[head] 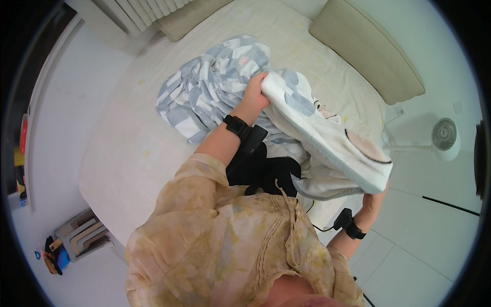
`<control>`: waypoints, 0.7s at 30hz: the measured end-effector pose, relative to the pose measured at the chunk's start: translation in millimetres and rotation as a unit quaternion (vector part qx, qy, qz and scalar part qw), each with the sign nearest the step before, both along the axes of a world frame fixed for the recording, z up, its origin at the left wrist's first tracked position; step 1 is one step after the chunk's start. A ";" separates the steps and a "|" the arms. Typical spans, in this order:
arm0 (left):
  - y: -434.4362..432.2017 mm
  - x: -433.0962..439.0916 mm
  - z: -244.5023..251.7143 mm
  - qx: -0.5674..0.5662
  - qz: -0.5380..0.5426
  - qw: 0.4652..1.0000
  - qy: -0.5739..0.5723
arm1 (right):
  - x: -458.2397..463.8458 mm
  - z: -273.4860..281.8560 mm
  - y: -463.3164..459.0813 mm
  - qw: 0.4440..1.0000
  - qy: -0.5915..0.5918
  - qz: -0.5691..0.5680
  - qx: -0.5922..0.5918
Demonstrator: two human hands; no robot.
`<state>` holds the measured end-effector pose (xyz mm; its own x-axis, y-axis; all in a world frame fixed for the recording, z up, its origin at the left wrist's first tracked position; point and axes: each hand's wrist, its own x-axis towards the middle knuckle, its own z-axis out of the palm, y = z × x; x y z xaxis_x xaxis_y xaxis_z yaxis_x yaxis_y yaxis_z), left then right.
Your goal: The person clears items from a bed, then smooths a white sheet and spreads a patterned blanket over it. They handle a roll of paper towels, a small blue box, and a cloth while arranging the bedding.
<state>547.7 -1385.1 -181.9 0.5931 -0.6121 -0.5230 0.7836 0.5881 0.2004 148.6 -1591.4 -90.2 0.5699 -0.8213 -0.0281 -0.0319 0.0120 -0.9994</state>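
A plush blanket (222, 80) with a blue-grey and white check lies bunched on the bed. Its white side, bearing cartoon shapes and edged with grey binding, is raised in a folded band between my hands. My left hand (256, 92) grips this band at its upper left end, thumb over the top. At the opposite end, on the lower right, my right hand (374, 200) is at the blanket's corner; the cloth covers its fingers. Loose cloth droops below the band towards my lap. Black straps with devices sit on both my wrists.
A cream sheet covers the bed (122, 161). Beige cushions (368, 50) stand along its far edges. On the right is a white fan (445, 134) over a pale tiled floor (429, 226). A grey slatted stool or rack (82, 234) stands at lower left. A black cable (322, 229) runs to my right wrist.
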 end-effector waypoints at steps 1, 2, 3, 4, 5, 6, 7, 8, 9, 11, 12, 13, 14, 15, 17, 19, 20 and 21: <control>2.0 -4.7 20.8 0.043 -0.031 0.988 -0.144 | 13.0 3.8 0.8 0.999 -0.001 -0.013 -0.040; 2.9 -17.6 40.9 0.108 -0.059 0.956 -0.267 | 26.4 8.1 5.3 0.993 0.044 -0.048 -0.095; 3.3 -38.5 57.6 0.140 -0.081 0.914 -0.371 | 39.2 14.2 11.8 0.984 0.067 -0.052 -0.154; 3.1 -60.0 70.8 0.190 -0.155 0.828 -0.504 | 52.2 19.9 20.1 0.971 0.098 -0.072 -0.207; 4.2 -90.7 79.3 0.195 -0.193 0.730 -0.626 | 63.8 25.4 31.1 0.965 0.111 -0.001 -0.236; 5.9 -115.2 84.9 0.063 -0.288 0.760 -0.579 | 74.4 28.9 43.1 0.960 0.132 0.039 -0.245; 7.4 -133.9 88.4 -0.087 -0.352 0.758 -0.543 | 81.2 30.3 59.3 0.954 0.119 0.176 -0.212; 10.0 -141.4 89.2 -0.077 -0.367 0.733 -0.567 | 88.4 32.1 69.0 0.924 0.221 0.272 -0.150; 12.2 -147.5 89.2 -0.072 -0.388 0.696 -0.599 | 102.4 21.7 83.9 0.885 0.196 0.303 -0.296; 20.3 -154.3 87.6 -0.085 -0.476 0.617 -0.622 | 112.3 12.3 98.5 0.895 0.140 0.388 -0.169; 23.0 -150.5 86.8 -0.047 -0.551 0.512 -0.657 | 112.8 8.6 101.7 0.876 0.188 0.420 -0.144; 28.2 -145.1 85.3 -0.060 -0.536 0.520 -0.662 | 114.1 2.6 104.4 0.856 0.240 0.447 -0.095; 31.1 -139.2 83.4 -0.071 -0.523 0.525 -0.668 | 112.8 -2.3 106.8 0.864 0.225 0.437 -0.109; 32.7 -134.7 80.0 -0.082 -0.509 0.527 -0.675 | 109.9 -4.7 106.7 0.878 0.219 0.412 -0.110; 39.1 -111.1 64.6 0.004 -0.544 0.637 -0.546 | 101.1 -4.2 105.3 0.886 0.203 0.400 -0.119; 35.4 -79.4 38.0 0.130 -0.450 0.721 -0.510 | 89.4 6.0 100.6 0.877 0.190 0.424 -0.125; 31.7 -67.0 21.0 0.238 -0.382 0.741 -0.497 | 82.5 13.3 99.3 0.870 0.163 0.443 -0.146; 27.2 -55.8 2.1 0.272 -0.361 0.750 -0.482 | 77.4 20.6 97.4 0.858 0.135 0.469 -0.161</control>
<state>491.9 -1357.9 -179.8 0.4730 -0.8073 -0.3529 0.1941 -0.2952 0.9355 226.0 -1494.0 -69.6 0.9926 0.0046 -0.1210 -0.1078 -0.4216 -0.9004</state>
